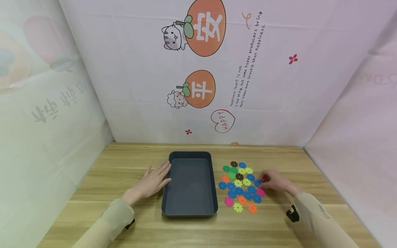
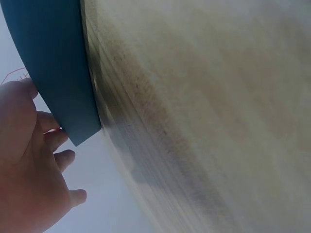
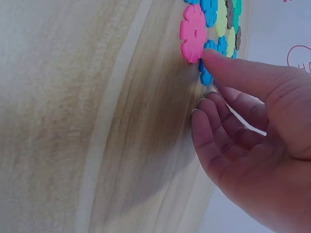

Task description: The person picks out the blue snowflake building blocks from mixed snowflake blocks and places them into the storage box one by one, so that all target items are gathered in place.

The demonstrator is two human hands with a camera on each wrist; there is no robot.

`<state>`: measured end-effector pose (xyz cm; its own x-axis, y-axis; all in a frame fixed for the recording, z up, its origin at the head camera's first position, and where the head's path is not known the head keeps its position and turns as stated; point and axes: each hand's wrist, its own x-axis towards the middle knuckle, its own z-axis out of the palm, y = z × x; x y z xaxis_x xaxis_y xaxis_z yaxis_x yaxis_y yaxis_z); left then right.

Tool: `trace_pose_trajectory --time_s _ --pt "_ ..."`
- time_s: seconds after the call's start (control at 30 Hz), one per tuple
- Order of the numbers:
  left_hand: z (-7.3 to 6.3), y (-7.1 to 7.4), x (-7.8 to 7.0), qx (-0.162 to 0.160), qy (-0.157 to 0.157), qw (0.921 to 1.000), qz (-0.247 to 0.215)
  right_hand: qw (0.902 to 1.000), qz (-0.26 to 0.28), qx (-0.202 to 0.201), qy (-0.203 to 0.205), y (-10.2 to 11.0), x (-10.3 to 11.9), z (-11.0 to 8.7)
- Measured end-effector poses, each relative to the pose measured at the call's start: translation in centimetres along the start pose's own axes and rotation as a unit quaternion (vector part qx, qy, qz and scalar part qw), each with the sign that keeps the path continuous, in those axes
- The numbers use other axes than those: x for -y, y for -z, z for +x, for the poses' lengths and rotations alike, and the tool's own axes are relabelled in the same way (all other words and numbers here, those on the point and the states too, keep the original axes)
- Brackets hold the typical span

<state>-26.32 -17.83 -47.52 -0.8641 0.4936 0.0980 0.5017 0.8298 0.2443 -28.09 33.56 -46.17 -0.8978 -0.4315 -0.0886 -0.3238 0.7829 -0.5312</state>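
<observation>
A dark grey rectangular tray [image 1: 190, 217] lies on the wooden table. My left hand [image 1: 152, 179] rests with extended fingers against its left rim; in the left wrist view the fingertips touch the tray's wall [image 2: 58, 63]. Right of the tray, flat flower-shaped plastic discs lie in a loose cluster. At the cluster's right edge my right hand [image 1: 274, 181] has its thumb and index finger at a blue disc [image 1: 257, 183], seeming to pinch it. A pink disc [image 1: 261, 192] lies just below the thumb. In the right wrist view the thumb partly covers the blue disc [image 3: 206, 77].
Several more discs lie close together: green [image 1: 226, 168], brown [image 1: 234, 164], yellow [image 1: 238, 207], orange [image 1: 252, 208] and blue [image 1: 222, 185]. A printed white cloth wall [image 1: 263, 127] stands behind the table [image 1: 248, 230], with cloth on both sides.
</observation>
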Motion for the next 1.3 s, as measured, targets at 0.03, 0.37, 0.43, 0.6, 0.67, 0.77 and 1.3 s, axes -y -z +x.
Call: trace_pose_trajectory --time_s 0.03,0.37,0.43,0.6,0.67,0.77,1.3 --pt "0.0 -0.03 0.01 -0.002 -0.003 1.0 0.002 1.0 0.002 0.001 -0.002 0.0 0.02 0.0" --pt "-0.02 -0.11 -0.09 -0.011 -0.014 0.9996 0.02 0.9999 0.004 0.0 -0.012 -0.15 -0.33 0.15" --pt "-0.04 -0.1 -0.08 -0.013 -0.014 0.9996 0.023 0.9999 0.006 0.002 -0.012 -0.15 -0.35 0.23" --pt "-0.01 -0.14 0.0 -0.014 -0.014 0.9994 0.03 0.9999 0.008 0.005 -0.013 -0.01 -0.12 0.36" --pt "-0.03 -0.19 0.01 -0.015 -0.016 0.9993 0.031 0.9999 0.007 0.006 -0.014 0.01 -0.01 0.35" --pt "-0.12 -0.24 0.02 -0.015 -0.017 0.9992 0.033 0.9996 0.01 0.003 -0.026 -0.03 0.13 0.28" --pt "0.07 -0.1 0.04 -0.02 -0.019 0.9983 0.051 0.9988 0.041 -0.022 -0.015 0.4 0.0 0.01"
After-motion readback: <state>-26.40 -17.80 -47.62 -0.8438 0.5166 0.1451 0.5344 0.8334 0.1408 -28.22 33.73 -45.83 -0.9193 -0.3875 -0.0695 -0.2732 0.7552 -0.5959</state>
